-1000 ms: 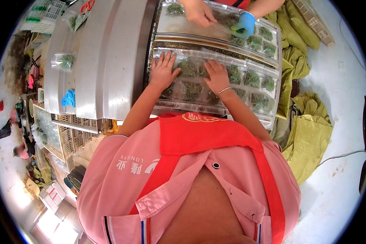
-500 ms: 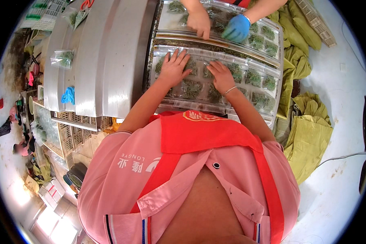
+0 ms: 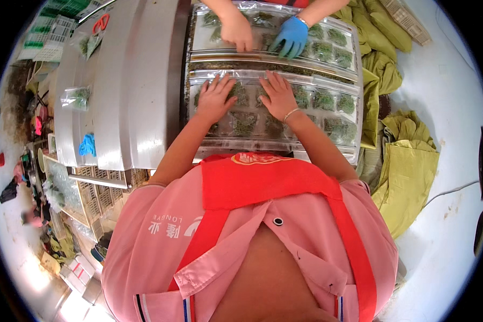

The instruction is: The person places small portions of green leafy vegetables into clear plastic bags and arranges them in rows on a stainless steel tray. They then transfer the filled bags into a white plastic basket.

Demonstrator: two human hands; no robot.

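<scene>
Worker's left hand (image 3: 216, 100) and right hand (image 3: 278, 95) pressed flat, fingers spread, gripping nothing, atop clear pouches of green herbs (image 3: 284, 110) in sealing machine's near bay (image 3: 354, 155). Step apparently smoothing, aligning row. Opposite, co-worker's blue-gloved hand (image 3: 291, 36) arranges far row.

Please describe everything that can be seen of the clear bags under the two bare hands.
The clear bags are small, shiny plastic pouches, each filled with dark green leafy matter. They lie flat, in rows side by side, on the metal machine bed. The left hand and right hand press on them, palms down and fingers spread. A silver lid stands open at their left.
</scene>
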